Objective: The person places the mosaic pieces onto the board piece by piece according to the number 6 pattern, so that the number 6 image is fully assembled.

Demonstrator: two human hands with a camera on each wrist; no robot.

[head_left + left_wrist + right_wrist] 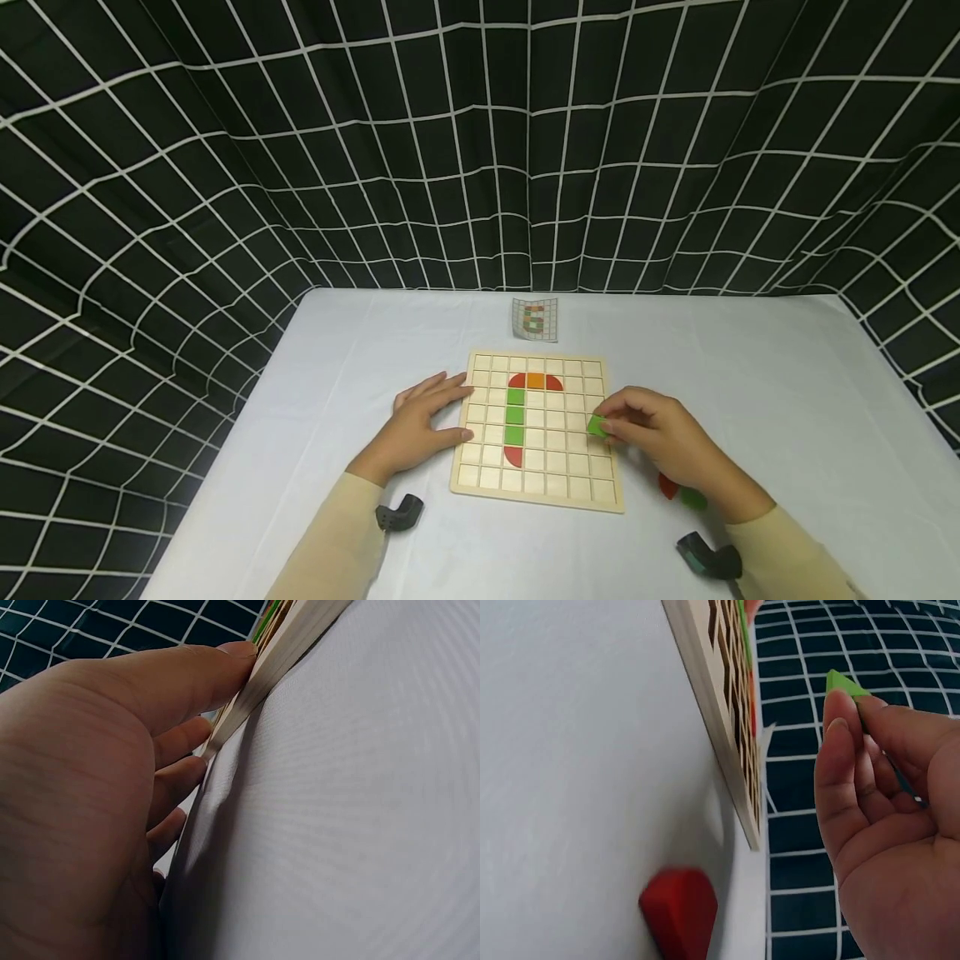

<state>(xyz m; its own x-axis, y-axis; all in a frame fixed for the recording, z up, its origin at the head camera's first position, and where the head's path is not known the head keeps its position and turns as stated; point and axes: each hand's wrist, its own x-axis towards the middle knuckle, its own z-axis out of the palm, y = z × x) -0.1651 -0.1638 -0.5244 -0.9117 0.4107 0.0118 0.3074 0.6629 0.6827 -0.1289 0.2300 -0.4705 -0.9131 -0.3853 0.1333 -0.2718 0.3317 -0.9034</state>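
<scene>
A wooden grid board (pixel 558 482) lies on the white table. Along its upper cells runs an orange square (pixel 536 381) between two rounded red pieces. Three green squares (pixel 514 415) go down the left from there, ending at a rounded red piece (pixel 513 456). My left hand (pixel 422 423) rests at the board's left edge, thumb and fingertips touching the rim with the fingers fairly straight. Above the board's right side, my right hand (pixel 654 429) pinches a green block (pixel 596 426) between thumb and fingers. The right wrist view shows this green block (pixel 845 682) raised off the board.
A small printed card (pixel 535 320) with a coloured grid pattern lies beyond the board. Under the right forearm are a loose red piece (pixel 667 486) and a green piece (pixel 693 499). Dark devices sit at both wrists. A black curtain (pixel 480 167) with white grid lines stands behind the table.
</scene>
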